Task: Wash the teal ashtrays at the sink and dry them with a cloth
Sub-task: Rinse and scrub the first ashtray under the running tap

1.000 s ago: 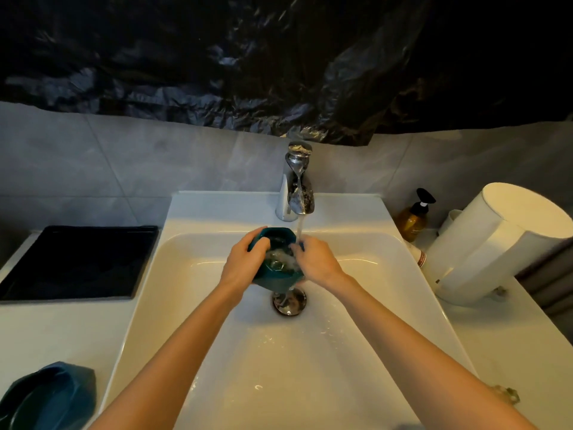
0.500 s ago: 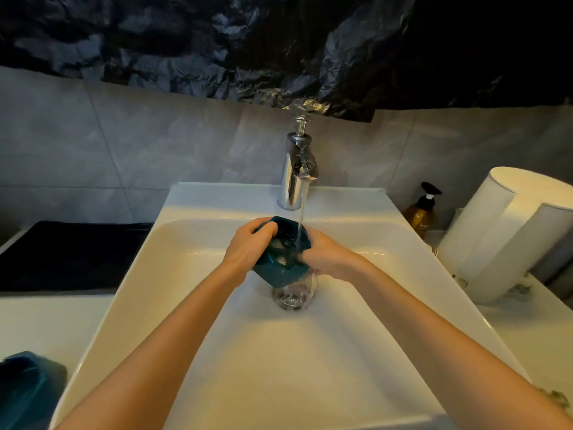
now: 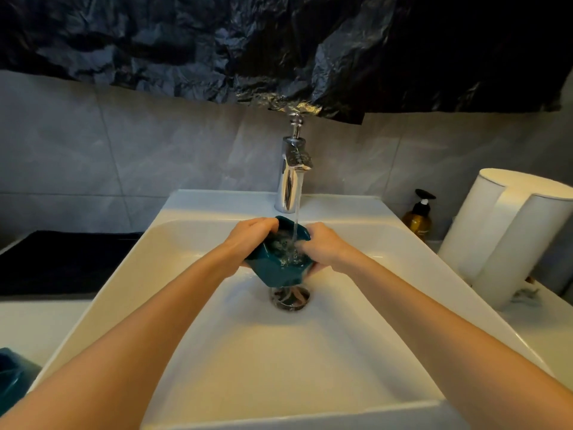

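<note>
Faceted glossy teal ashtray (image 3: 276,266) tilted under the tap stream (image 3: 296,221), left hand (image 3: 248,240) gripping at 9 o'clock, right hand (image 3: 322,248) gripping at 3, fingers inside.

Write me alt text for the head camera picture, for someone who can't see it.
Two bare hands hold a teal ashtray under water running from a chrome tap over a white sink: the left hand grips its rim, the right hand reaches inside. Another teal ashtray sits on the counter at left.
</note>
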